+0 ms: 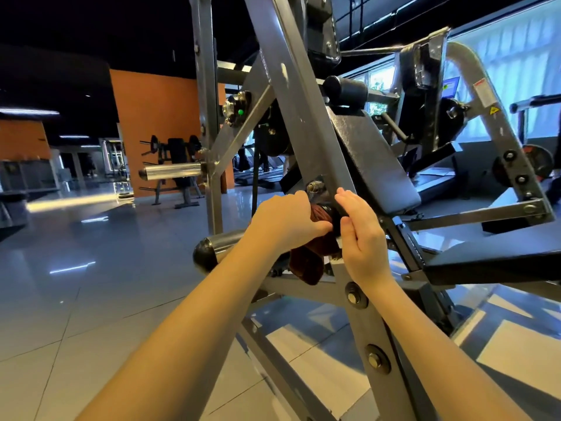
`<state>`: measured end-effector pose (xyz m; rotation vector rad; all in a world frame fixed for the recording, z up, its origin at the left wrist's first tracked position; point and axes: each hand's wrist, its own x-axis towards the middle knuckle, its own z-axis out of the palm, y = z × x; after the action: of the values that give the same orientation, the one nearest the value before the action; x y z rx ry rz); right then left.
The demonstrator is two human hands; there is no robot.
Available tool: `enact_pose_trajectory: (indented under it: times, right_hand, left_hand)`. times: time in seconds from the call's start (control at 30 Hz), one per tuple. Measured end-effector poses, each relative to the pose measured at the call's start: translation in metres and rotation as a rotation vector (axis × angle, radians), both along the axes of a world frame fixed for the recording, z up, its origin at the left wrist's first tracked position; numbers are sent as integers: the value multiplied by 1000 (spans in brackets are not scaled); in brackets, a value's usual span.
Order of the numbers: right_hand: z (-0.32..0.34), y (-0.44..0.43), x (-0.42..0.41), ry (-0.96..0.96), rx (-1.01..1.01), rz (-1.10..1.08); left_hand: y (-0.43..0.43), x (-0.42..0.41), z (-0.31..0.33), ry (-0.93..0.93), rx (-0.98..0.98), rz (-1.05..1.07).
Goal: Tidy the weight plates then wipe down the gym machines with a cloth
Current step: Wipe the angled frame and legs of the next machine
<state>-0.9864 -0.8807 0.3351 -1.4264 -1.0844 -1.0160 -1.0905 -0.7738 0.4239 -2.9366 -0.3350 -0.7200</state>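
The left hand (288,220) grips a dark brown cloth (306,265) and presses it against the slanted grey steel beam (303,117) of the gym machine, just below a silver bolt (314,186). The right hand (361,235) is close beside it, with its fingers curled around the same beam. The loose end of the cloth hangs down between the wrists.

Only the person's two arms and hands show: the left forearm (188,323) is a long bare shape that is wide at the near left bottom edge and gets thin at the wrist farther in. The right forearm (431,344) is bare in the same way from the near right bottom edge. The left hand (285,220) is bare, with a smooth rounded back and a thumb on its right side, and the right hand (361,238) is bare too, with faint lines along its back.
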Motion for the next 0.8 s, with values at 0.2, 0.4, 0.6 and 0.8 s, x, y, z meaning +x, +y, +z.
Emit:
enact_pose_trajectory:
  times: [0.2, 0.4, 0.6, 0.8]
  right_hand:
    - [6, -1, -13, 89, -29, -14]
    - [27, 28, -51, 28, -364, 69]
    - [13, 22, -48, -47, -181, 83]
    - [34, 30, -39, 7, -321, -78]
  left_hand:
    - [15, -32, 5, -45, -184, -63]
    - [53, -67, -11, 87, 62, 151]
    - [49, -70, -14, 19, 188, 117]
    - [45, -69, -17, -23, 61, 174]
